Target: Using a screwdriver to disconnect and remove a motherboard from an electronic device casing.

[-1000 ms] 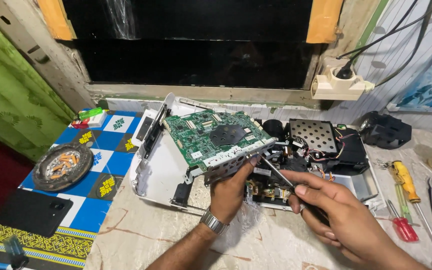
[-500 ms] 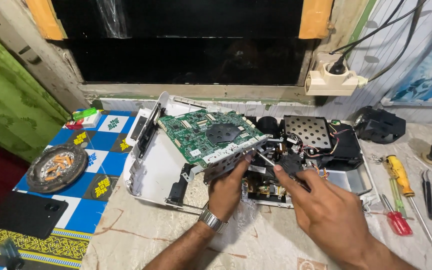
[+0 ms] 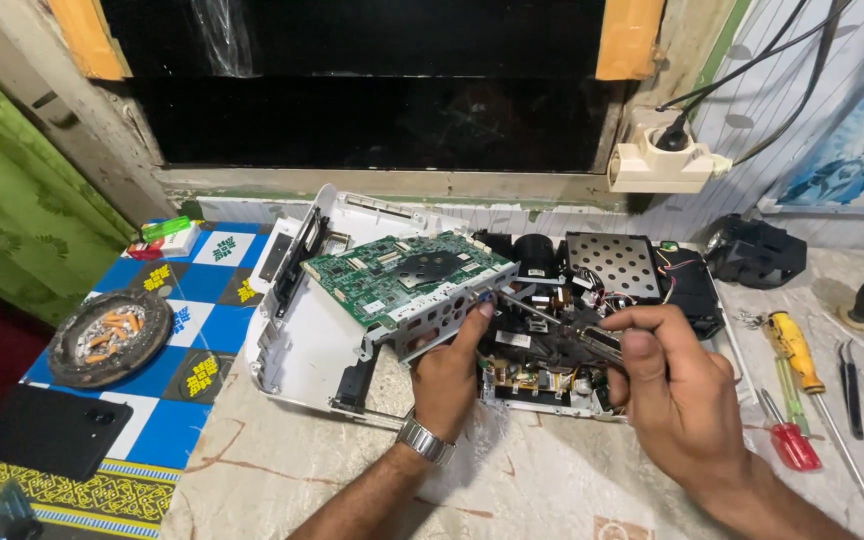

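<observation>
Two bare forearms enter from the bottom edge of the view; no sleeves visible on either. Left hand (image 3: 449,378): bare, no glove, no rings seen. A silver metal wristwatch (image 3: 424,440) sits on the left wrist, with a linked band whose segments catch the light; the dial is turned away and cannot be read. Right hand (image 3: 674,395): bare, no glove, no ring or band seen on the fingers or wrist. Fingernails short on both. No other clothing in view.

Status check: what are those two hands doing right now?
Left hand lifting green circuit board. Right hand holding tweezers at opened device. Nothing blocking.
</observation>
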